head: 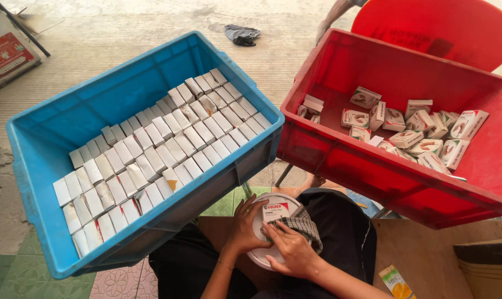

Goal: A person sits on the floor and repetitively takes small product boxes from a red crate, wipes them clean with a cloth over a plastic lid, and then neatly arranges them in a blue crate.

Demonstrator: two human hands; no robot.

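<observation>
- Both hands worked in our lap: our left hand (244,226) curled its fingers around the near edge of a round white lid (273,230), steadying it from the side.
- Our right hand (288,250) lay flat across the lid, fingers pressed together on a checked cloth (303,226) and on the lower edge of a small white carton (276,211) that rested face up on the lid.
- That carton sat just beyond the right fingertips, touching them, between the two hands.
- We judged the step in hand to be wiping or pressing one small carton on the lid; whether the cloth was moving we could not tell.
- Up and to the left of the left hand sat a blue crate (40,138), tilted toward us, with rows of packed cartons (157,155) standing on edge, plain sides up.
- Up and to the right of the right hand sat a red crate (384,182) holding loose cartons (417,130) in a jumble, printed faces showing.
- By our judgement, the next move called for the right hand to lift off the cloth, pinch the carton by its edges, and reach to a gap among the blue crate's rows.
- Beyond the red crate stood a red chair (439,27).
</observation>
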